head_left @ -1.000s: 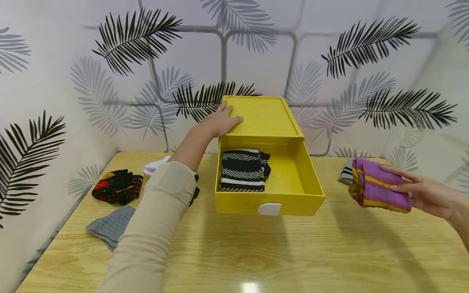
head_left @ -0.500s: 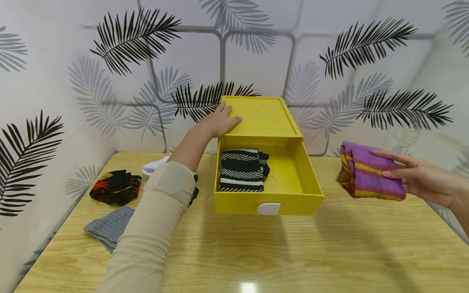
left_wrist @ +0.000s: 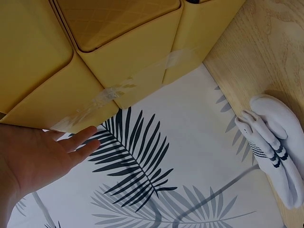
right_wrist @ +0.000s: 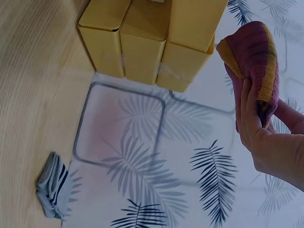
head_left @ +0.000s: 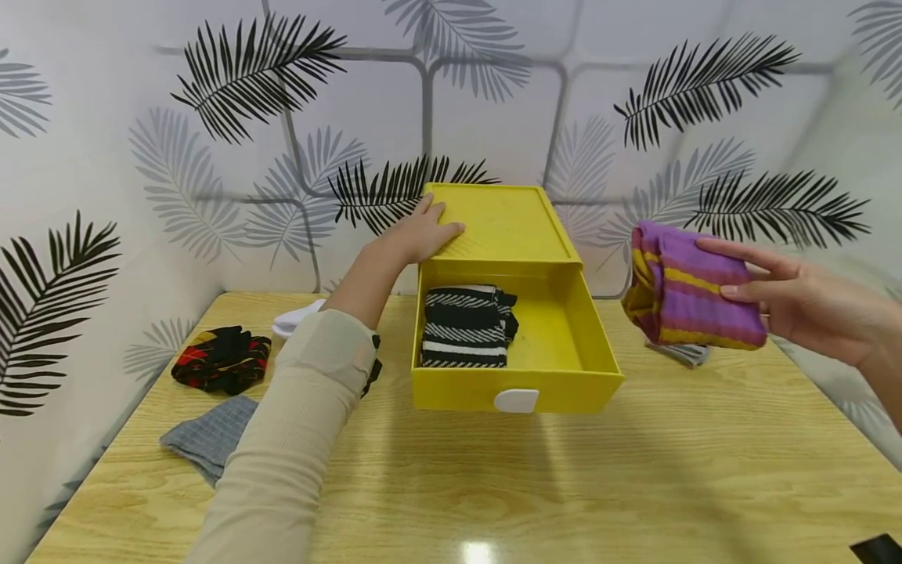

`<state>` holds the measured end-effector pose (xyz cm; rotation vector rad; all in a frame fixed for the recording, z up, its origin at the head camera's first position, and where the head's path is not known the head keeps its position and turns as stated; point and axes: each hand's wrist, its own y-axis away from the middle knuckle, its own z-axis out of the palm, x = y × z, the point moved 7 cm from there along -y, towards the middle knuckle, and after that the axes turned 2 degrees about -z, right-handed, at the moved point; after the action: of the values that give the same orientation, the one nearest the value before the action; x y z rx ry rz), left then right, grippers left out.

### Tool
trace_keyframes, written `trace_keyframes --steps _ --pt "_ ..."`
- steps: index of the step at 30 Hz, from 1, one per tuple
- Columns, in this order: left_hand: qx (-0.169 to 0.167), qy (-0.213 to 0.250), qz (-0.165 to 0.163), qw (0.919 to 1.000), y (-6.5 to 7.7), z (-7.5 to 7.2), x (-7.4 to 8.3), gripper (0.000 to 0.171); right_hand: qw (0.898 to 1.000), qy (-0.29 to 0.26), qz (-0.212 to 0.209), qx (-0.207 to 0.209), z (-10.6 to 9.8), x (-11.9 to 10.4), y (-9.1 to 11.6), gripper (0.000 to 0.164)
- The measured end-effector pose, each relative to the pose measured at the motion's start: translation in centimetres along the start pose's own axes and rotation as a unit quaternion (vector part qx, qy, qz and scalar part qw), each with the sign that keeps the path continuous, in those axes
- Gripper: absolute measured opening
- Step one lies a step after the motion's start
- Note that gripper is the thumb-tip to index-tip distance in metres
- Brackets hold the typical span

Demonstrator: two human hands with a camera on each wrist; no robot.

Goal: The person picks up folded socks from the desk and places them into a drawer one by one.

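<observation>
My right hand [head_left: 810,298] pinches a folded purple-and-yellow striped cloth [head_left: 712,286] between thumb and fingers, held up right of a yellow drawer unit [head_left: 500,223]. The right wrist view shows the fingers along one face of the cloth [right_wrist: 256,61]. With its fingers spread, my left hand [head_left: 423,231] rests at the left edge of the unit's top; in the left wrist view the hand [left_wrist: 42,152] lies along the box side. The top drawer [head_left: 521,395], with a white handle, is pulled out. On its left side sits a folded black-and-white patterned cloth [head_left: 465,329].
On the left of the wooden table [head_left: 493,486] lie a black, red and yellow bundle [head_left: 221,359], a grey checked cloth [head_left: 211,437] and white socks [left_wrist: 275,147]. Grey socks with dark stripes [right_wrist: 53,185] lie at the right. A patterned wall [head_left: 493,94] stands behind.
My right hand has raised the striped cloth and brought it left toward the drawer, over the grey socks. The left hand stays on the unit.
</observation>
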<state>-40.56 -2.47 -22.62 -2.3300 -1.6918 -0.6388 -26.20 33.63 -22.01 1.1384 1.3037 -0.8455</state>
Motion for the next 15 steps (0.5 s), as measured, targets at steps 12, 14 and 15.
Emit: trace_keyframes --steps 12,14,15 --pt "0.002 -0.007 -0.003 1.0000 -0.2 0.0 -0.1 0.068 0.980 -0.126 -0.030 -0.148 8.4 -3.0 -0.8 0.051" --pt "0.002 -0.008 -0.003 1.0000 -0.2 0.0 -0.1 0.068 0.980 -0.124 -0.023 -0.152 9.6 -2.9 -1.2 0.050" --pt "0.002 -0.008 -0.003 1.0000 -0.2 0.0 -0.1 0.068 0.982 -0.117 -0.017 -0.149 10.2 -2.7 -1.4 0.050"
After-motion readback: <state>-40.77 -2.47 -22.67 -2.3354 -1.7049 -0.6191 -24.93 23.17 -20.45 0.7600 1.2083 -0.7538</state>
